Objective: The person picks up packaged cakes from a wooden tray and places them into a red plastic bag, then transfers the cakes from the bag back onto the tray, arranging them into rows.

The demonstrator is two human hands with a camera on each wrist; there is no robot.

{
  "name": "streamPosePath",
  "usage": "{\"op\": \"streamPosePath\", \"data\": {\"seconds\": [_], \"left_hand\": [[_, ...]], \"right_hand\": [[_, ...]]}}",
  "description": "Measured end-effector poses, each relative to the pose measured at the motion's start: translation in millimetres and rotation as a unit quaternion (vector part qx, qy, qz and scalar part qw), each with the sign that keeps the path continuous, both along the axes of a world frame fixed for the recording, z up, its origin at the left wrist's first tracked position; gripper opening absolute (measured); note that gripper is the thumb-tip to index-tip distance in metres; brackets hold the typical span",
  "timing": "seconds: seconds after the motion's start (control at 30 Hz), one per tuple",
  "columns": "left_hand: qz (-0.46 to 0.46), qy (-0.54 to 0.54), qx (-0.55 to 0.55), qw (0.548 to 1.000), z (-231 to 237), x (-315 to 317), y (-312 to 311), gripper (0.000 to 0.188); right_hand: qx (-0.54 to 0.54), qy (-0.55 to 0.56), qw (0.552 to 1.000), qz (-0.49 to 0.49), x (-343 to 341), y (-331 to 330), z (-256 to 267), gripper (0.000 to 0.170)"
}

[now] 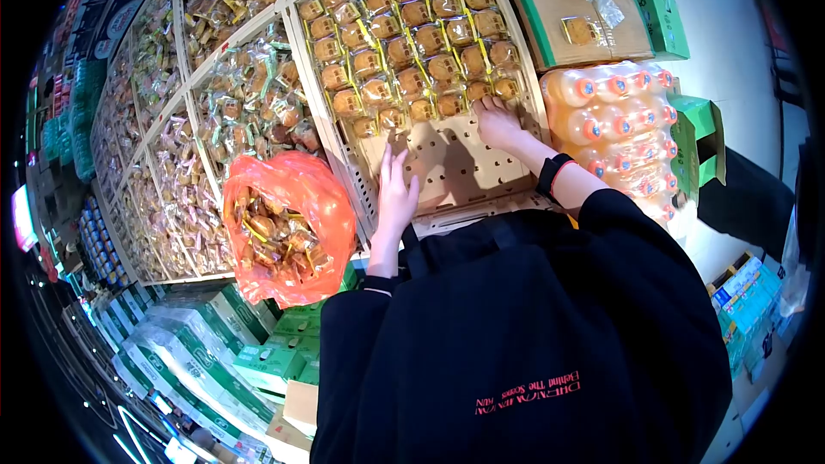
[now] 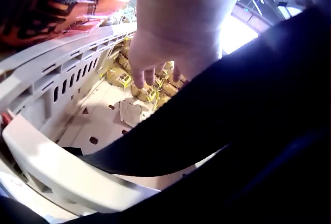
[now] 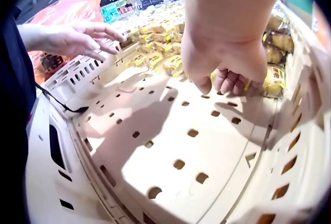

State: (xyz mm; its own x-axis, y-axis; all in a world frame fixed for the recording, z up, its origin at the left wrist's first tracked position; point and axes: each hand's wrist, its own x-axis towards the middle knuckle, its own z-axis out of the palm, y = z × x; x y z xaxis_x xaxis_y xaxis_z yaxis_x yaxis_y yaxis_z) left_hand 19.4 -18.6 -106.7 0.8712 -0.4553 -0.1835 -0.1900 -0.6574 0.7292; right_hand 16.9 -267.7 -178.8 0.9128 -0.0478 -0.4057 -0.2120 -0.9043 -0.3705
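Rows of wrapped round cakes (image 1: 412,51) in clear packets with yellow strips fill the far part of a beige crate (image 1: 464,163). My right hand (image 1: 497,123) is at the near row on the right, its fingers curled down against the packets. Bits of yellow wrapper show beside its fingers (image 3: 230,81) in the right wrist view; I cannot tell whether it grips one. To the left, my left hand (image 1: 399,193) reaches over the crate's bare floor with fingers extended toward the near left packets, nothing in its grasp. The fingertips are close to that row.
An orange plastic bag (image 1: 331,198) of wrapped pastries stands left of the crate, beside compartments of loose packets (image 1: 249,94). Shrink-wrapped drink bottles (image 1: 610,120) and a cardboard box (image 1: 576,0) flank the right side. Green-and-white cartons (image 1: 185,361) stand lower left.
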Motion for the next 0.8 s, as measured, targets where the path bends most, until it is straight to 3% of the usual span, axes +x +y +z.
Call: {"op": "streamPosePath", "data": {"seconds": [0.13, 0.17, 0.2, 0.27, 0.33, 0.4, 0.47, 0.53, 0.6, 0.7, 0.8], "left_hand": [[-0.021, -0.047, 0.001, 0.999, 29, -15, 10, 0.045], [-0.019, -0.054, -0.025, 0.998, 40, -18, 12, 0.042], [0.003, -0.066, -0.053, 0.996, 60, -20, 10, 0.034], [0.009, -0.096, -0.076, 0.992, 77, -25, 23, 0.028], [0.049, -0.177, -0.097, 0.978, 98, -25, 36, 0.028], [0.075, -0.311, -0.008, 0.947, 108, -17, 61, 0.024], [0.167, -0.348, 0.12, 0.915, 107, -7, 94, 0.027], [0.299, -0.288, 0.147, 0.898, 97, 3, 126, 0.037], [0.375, -0.212, 0.169, 0.887, 72, 9, 165, 0.058], [0.371, -0.226, 0.245, 0.867, 63, 17, 174, 0.064], [0.384, -0.243, 0.303, 0.838, 60, 26, 179, 0.057]], "right_hand": [[-0.015, 0.014, 0.998, 0.053, 2, -1, 6, 0.033], [0.056, 0.125, 0.989, 0.052, 13, -7, -4, 0.028], [0.083, 0.081, 0.992, 0.054, 12, -9, -17, 0.024], [0.162, 0.078, 0.984, 0.007, 16, -7, 21, 0.021], [0.217, 0.027, 0.976, 0.015, 13, -6, 20, 0.016], [0.239, 0.041, 0.97, 0.028, 12, -5, 35, 0.016], [0.251, 0.017, 0.967, 0.045, 9, -5, 36, 0.017], [0.259, -0.005, 0.964, 0.061, 7, -1, 41, 0.018], [0.269, 0.045, 0.961, 0.05, 9, 1, 53, 0.02], [0.305, 0.041, 0.951, 0.039, 11, 4, 67, 0.022], [0.313, 0.042, 0.949, 0.023, 12, 9, 84, 0.022]]}}
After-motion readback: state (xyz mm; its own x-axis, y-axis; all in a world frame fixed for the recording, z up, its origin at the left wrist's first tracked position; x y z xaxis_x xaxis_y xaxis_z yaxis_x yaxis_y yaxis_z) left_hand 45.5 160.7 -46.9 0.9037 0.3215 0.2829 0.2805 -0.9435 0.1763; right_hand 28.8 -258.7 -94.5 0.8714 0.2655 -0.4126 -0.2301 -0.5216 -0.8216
